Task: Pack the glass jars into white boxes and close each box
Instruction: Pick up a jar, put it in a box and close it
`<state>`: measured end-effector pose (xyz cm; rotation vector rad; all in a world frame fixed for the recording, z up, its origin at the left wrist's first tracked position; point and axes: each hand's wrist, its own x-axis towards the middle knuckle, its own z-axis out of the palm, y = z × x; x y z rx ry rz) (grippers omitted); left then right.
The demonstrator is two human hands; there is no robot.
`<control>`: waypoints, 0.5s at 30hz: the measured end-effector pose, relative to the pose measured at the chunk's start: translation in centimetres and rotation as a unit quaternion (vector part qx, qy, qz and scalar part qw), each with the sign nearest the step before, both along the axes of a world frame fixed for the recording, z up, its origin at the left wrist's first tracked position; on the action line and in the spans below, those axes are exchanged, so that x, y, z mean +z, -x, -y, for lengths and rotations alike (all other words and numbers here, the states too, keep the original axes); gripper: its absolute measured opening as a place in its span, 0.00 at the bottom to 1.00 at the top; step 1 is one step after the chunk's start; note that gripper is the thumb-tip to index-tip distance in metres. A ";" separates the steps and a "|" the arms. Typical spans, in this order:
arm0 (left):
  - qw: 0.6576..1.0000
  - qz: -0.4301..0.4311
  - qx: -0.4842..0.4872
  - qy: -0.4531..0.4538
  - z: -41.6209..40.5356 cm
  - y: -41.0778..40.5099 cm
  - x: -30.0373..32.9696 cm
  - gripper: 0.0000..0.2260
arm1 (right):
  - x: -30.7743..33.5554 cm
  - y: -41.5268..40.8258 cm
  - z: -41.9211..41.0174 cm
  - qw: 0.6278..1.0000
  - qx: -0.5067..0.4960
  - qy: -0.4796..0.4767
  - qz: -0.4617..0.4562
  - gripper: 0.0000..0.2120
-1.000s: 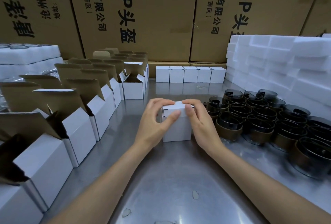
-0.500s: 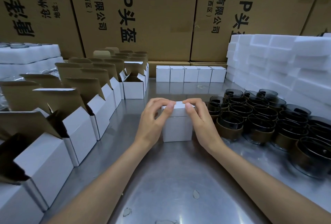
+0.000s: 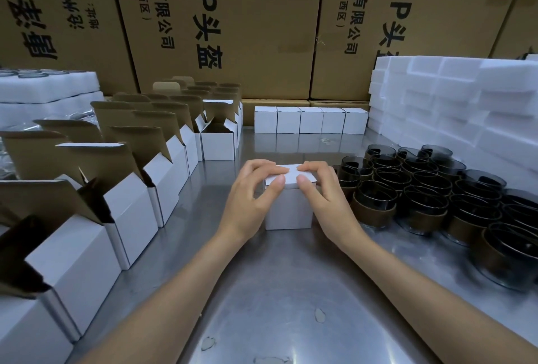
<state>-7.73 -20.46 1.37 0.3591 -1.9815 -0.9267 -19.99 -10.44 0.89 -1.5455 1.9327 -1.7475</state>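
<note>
Both hands pinch one white box (image 3: 288, 206) at table (image 3: 279, 291) centre: left hand (image 3: 253, 203) and right hand (image 3: 326, 203) curl fingers over its lid, thumbs on the front edge. I see it upright, lid flat, roughly cubic, no clear long axis. Five closed boxes (image 3: 311, 120) line the back. Dark glass jars (image 3: 431, 194) crowd right, too many to count; open boxes (image 3: 131, 189) row left.

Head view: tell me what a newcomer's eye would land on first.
First, the two hands, left and right, gripping a small white box at the table's centre, fingers on its lid. Next, the dark glass jars crowded at the right, and the row of open boxes with raised brown flaps along the left.
</note>
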 end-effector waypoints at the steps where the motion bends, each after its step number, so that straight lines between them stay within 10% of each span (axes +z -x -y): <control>1: 1.000 0.007 0.004 0.009 -0.1 -0.1 0.0 0.12 | 0.0 0.0 0.0 1.000 -0.010 0.003 -0.012 0.11; 15: 0.982 -0.041 0.107 0.150 -0.8 -0.4 0.4 0.15 | 0.8 -1.2 -0.9 0.966 -0.168 0.058 -0.187 0.12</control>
